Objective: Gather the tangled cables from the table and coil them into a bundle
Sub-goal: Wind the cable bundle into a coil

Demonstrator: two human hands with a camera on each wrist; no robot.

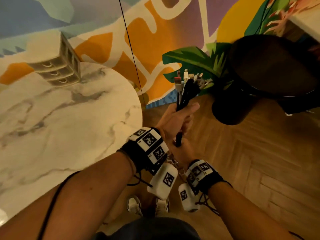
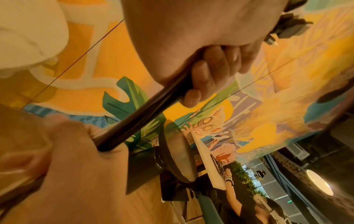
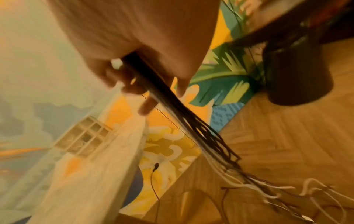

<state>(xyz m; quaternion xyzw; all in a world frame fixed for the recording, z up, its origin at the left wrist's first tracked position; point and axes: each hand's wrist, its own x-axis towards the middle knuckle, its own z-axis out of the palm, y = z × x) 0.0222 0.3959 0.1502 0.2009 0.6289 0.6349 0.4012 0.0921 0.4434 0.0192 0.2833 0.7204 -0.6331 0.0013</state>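
A bundle of black and white cables [image 1: 186,94] is held upright off the table's right edge, its plug ends [image 1: 188,78] fanning out at the top. My left hand [image 1: 178,116] grips the bundle just below the plugs. My right hand [image 1: 183,149] grips it lower down, close to the left wrist. In the left wrist view the dark bundle [image 2: 145,118] runs taut from the left hand [image 2: 210,68] to the right hand [image 2: 76,144]. Below the right hand [image 3: 143,68] the cables [image 3: 172,106] hang down, and their loose ends [image 3: 268,186] trail on the wooden floor.
A round marble table [image 1: 60,127] stands to the left with a small drawer organiser [image 1: 58,66] at its back. A dark round stool [image 1: 270,70] stands to the right. A thin black cord [image 1: 131,49] hangs before the painted wall. My shoes [image 1: 133,203] are below.
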